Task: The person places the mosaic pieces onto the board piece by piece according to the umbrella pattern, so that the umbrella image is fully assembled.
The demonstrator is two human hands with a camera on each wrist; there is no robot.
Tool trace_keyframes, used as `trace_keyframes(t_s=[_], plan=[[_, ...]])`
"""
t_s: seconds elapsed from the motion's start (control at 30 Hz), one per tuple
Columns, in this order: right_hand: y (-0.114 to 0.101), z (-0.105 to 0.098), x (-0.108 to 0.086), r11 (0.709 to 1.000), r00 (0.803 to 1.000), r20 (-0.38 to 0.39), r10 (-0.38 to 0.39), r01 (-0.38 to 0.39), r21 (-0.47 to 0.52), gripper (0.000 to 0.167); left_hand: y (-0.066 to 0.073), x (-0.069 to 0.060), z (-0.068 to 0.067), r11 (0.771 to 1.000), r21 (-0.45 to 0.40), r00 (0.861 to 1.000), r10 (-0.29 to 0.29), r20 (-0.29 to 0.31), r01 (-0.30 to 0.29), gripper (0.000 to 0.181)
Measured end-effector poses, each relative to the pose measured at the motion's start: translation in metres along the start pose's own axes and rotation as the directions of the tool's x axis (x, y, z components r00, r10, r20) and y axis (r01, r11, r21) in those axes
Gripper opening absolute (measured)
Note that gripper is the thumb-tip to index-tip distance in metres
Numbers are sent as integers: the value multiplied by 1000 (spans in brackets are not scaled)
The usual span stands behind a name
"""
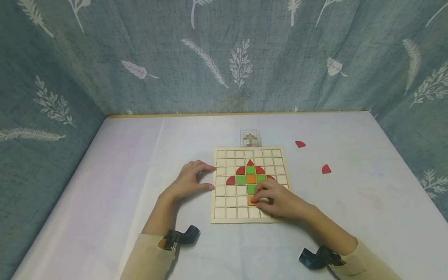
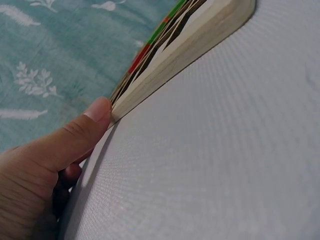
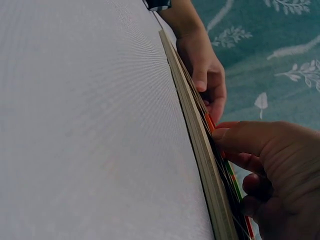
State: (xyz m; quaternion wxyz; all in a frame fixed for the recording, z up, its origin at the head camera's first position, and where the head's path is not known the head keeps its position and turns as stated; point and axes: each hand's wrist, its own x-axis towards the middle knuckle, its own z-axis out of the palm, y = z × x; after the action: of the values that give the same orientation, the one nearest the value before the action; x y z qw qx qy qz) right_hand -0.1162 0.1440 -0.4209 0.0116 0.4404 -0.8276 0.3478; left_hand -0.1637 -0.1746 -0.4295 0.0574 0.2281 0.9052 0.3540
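Note:
A wooden grid board (image 1: 225,213) lies flat on the table. My left hand (image 1: 190,177) touches its left edge with thumb and fingertips spread along the side. With thumb and forefinger, my right hand (image 1: 280,199) pinches an orange square tile (image 1: 250,200) at a lower cell, partly covering it. Above that tile, a column holds green squares (image 1: 250,170), an orange square (image 1: 251,179) and a red triangle (image 1: 250,162) at the top. Red quarter-circle tiles (image 1: 230,180) flank the column; the right fingers partly hide one.
A small pattern card (image 1: 250,134) lies just beyond the board's far edge. Two loose red quarter-circle pieces (image 1: 326,169) rest on the white cloth to the right. Leaf-patterned curtains (image 1: 157,46) rise at the back and sides.

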Motion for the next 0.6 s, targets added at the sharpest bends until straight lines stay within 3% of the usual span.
trace_keyframes(t_s=[0.17, 0.37, 0.6], plan=[[-1, 0, 1, 999, 1000, 0, 13, -13, 35, 14, 1, 0, 0, 1000, -8, 1000, -10, 0, 10, 55], [-3, -9, 1, 989, 991, 28, 130, -131, 70, 15, 1, 1, 1, 1000, -7, 1000, 0, 0, 0, 55], [2, -24, 0, 989, 990, -41, 137, -134, 69, 20, -1, 1, 2, 1000, 1, 1000, -3, 0, 3, 54]])
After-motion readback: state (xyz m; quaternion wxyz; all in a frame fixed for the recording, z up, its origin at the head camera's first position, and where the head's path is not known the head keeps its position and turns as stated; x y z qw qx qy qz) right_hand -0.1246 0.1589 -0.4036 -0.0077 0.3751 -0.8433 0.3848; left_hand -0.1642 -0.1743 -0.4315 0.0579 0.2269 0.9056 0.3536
